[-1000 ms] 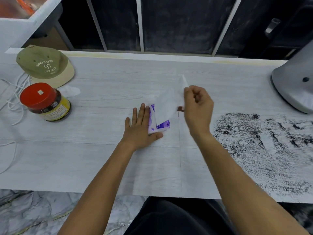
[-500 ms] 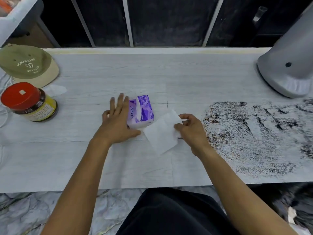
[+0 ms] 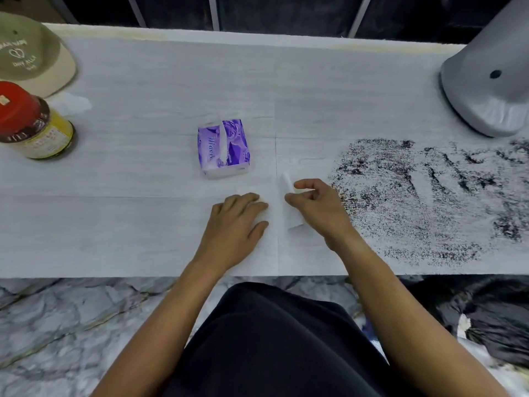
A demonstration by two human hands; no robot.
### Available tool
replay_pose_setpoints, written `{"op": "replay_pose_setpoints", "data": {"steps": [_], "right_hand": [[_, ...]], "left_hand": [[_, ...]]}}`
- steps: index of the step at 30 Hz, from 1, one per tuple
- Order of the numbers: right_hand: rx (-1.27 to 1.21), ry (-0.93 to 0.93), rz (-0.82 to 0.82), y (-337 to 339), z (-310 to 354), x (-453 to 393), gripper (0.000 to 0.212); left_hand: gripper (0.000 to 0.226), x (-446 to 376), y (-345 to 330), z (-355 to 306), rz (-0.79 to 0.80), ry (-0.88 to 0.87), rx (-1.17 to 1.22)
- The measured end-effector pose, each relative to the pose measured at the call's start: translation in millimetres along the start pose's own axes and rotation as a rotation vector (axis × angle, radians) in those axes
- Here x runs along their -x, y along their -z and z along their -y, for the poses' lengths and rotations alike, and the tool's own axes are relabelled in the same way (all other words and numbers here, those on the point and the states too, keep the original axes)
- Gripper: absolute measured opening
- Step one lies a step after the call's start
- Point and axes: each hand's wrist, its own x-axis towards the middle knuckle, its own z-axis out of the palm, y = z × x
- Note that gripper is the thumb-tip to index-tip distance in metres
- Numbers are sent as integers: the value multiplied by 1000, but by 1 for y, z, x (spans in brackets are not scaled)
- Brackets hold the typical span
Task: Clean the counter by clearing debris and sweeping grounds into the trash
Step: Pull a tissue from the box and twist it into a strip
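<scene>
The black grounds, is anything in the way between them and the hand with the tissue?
Nothing visible is. The right hand pinches the white tissue right beside the left edge of the grounds, with only bare counter between.

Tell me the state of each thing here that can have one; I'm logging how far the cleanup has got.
tissue pack: open, one sheet poking up, lying flat
tissue: on the counter, partly folded
left hand: resting flat on the tissue
right hand: pinching the tissue's edge
jar: upright, lid on
grounds: spread over the counter, unswept
cap: lying crown up
</scene>
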Motion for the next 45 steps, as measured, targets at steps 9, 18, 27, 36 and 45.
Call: {"op": "replay_pose_setpoints", "data": {"steps": [9,18,27,36,45], "right_hand": [[271,132,128,19,6,-9,21],[432,266,133,26,-5,-13,20],[753,458,145,22,-11,-6,48],[874,772,56,-5,0,-21,23],[827,1002,42,-4,-41,-9,18]], "left_hand": [[29,-3,17,22,22,81,108],[47,-6,29,37,53,105,257],[43,-12,41,46,142,154,242],[31,-7,36,42,72,126,269],[25,15,25,46,-203,-165,136]]}}
